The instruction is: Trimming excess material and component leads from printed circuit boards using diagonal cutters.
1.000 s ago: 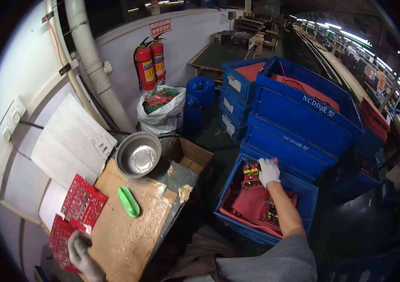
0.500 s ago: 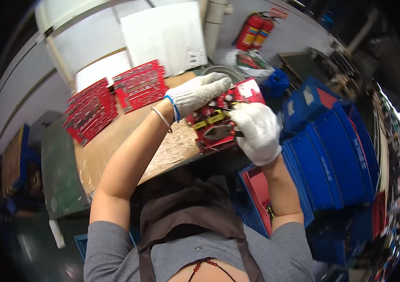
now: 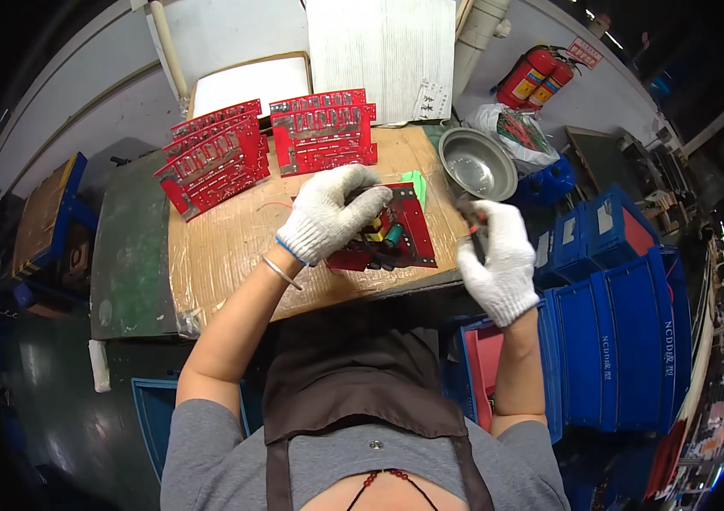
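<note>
A red circuit board (image 3: 417, 234) with a green cylinder, yellow blocks and other dark parts lies on the cardboard-covered bench in front of me. My left hand (image 3: 332, 213), in a white knitted glove, is closed over the board's left part, fingers bent among the parts; their tips are partly hidden. To the right of the board, my gloved right hand (image 3: 500, 264) grips hand pliers (image 3: 475, 226) with red and black handles. Their jaws point up toward a round metal bowl (image 3: 478, 163) and are apart from the board.
Red circuit boards (image 3: 213, 162) stand upright in a row at the back left, beside more upright boards (image 3: 324, 132). A green piece (image 3: 414, 185) lies behind the worked board. Blue bins (image 3: 613, 341) stack at the right. Fire extinguishers (image 3: 537, 77) stand by the wall.
My right hand and the pliers have moved off the board to the right, jaws now pointing up. My left hand has curled onto the board, which appears turned. The whole view has shifted.
</note>
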